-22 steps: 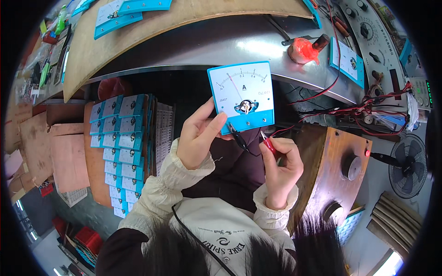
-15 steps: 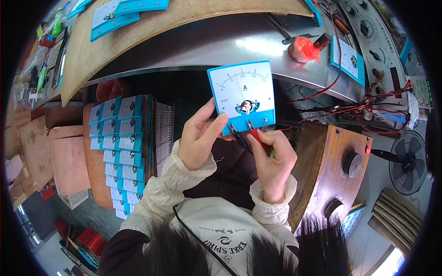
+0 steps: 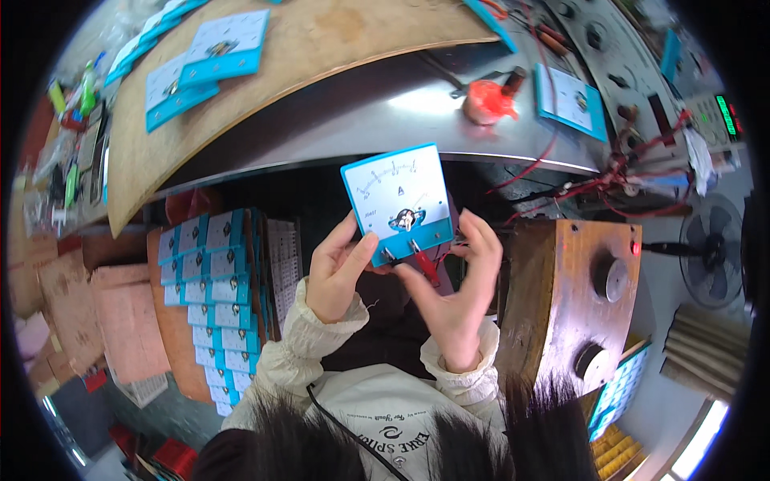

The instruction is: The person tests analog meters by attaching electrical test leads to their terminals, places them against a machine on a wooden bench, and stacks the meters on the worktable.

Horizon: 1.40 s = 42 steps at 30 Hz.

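A square ammeter (image 3: 397, 192) with a white dial and blue frame is tilted in front of me. My left hand (image 3: 330, 276) grips its lower left corner, thumb on the front and fingers behind. A red clip (image 3: 427, 268) hangs from one terminal on the blue lower strip, and a dark clip, partly covered by the fingers, is at the terminal beside it. My right hand (image 3: 457, 305) is open beside the lower right corner, its thumb close to the red clip and its fingers spread apart from the thumb.
Stacked blue-and-white meters (image 3: 220, 264) stand at the left. A wooden box (image 3: 533, 297) with two knobs is at the right. Ahead, a metal bench (image 3: 353, 120) carries a wooden board (image 3: 305, 44) with more meters, a red pot (image 3: 488, 103) and tangled red wires (image 3: 634, 180).
My right hand has let go of the red clip and spread its fingers. The ammeter, in my left hand, sits lower and farther left in view; the whole view has shifted too.
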Tool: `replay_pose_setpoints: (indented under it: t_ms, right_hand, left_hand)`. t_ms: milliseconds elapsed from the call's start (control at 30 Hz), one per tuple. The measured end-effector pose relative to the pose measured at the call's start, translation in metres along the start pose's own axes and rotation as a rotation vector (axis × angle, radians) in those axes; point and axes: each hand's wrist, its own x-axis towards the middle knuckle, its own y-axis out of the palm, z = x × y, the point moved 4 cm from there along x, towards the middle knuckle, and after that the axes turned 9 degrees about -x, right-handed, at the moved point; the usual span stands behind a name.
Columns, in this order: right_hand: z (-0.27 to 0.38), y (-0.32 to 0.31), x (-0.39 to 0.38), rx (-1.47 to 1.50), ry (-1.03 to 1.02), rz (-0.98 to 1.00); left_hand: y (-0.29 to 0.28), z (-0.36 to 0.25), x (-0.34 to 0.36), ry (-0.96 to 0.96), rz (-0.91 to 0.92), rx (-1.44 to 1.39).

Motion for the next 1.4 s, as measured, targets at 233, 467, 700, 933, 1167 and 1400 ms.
replay_pose_setpoints:
  t_ms: [233, 467, 700, 933, 1167, 1400]
  right_hand:
    - [-0.054, -0.028, -0.044, 0.066, 0.295, -0.038]
    - [-0.194, -0.229, -0.128, -1.017, 0.887, -0.762]
    - [-0.249, -0.280, -0.175, -1.029, 1.068, -0.854]
    - [-0.245, -0.275, -0.175, -1.026, 1.064, -0.910]
    - [-0.242, -0.272, -0.176, -1.014, 1.074, -0.918]
    - [-0.239, -0.272, -0.174, -1.074, 1.072, -0.906]
  left_hand:
    - [0.059, 0.040, -0.021, -0.164, 0.365, 0.331]
    - [0.066, 0.070, -0.011, -0.345, 0.571, 0.361]
    - [0.075, 0.065, 0.005, -0.305, 0.565, 0.521]
    - [0.079, 0.076, -0.003, -0.385, 0.578, 0.499]
    - [0.079, 0.081, -0.008, -0.464, 0.590, 0.527]
    - [0.083, 0.076, -0.003, -0.374, 0.599, 0.563]
